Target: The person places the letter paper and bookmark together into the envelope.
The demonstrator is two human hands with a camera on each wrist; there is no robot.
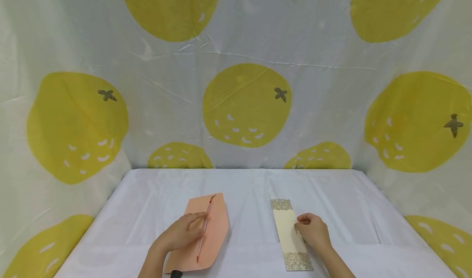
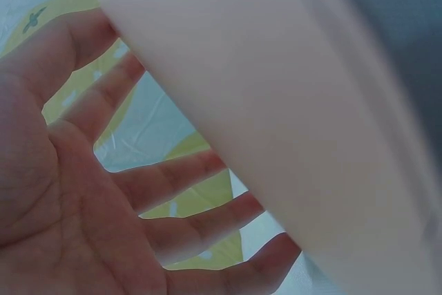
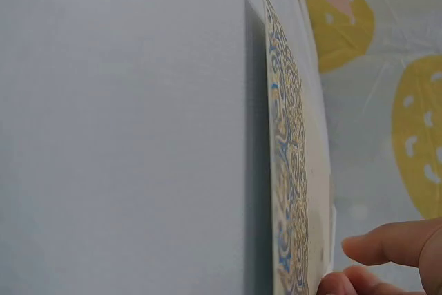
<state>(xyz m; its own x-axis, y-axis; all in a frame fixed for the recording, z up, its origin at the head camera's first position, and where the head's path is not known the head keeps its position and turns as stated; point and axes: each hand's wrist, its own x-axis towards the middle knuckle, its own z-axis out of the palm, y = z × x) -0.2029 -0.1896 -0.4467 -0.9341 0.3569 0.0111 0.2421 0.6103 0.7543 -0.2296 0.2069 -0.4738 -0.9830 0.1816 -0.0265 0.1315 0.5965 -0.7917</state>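
A salmon-pink paper envelope [image 1: 217, 233] sits at the left of the table, with a long narrow slit down its middle. My left hand [image 1: 184, 231] lies over its left part, fingertips at the slit. The left wrist view shows those fingers [image 2: 173, 177] spread, their tips touching the edge of the pale paper [image 2: 242, 101]. To the right is a long cream card [image 1: 289, 231] with patterned gold lace bands at both ends. My right hand [image 1: 315, 231] pinches its right edge with curled fingers. In the right wrist view the card's patterned end [image 3: 286, 164] stands above its shadow.
A white cloth [image 1: 250, 212] covers the table. Behind and at both sides hangs a white curtain [image 1: 243, 44] printed with large yellow fruit. A small black object [image 1: 176, 274] shows at the bottom edge, below the envelope.
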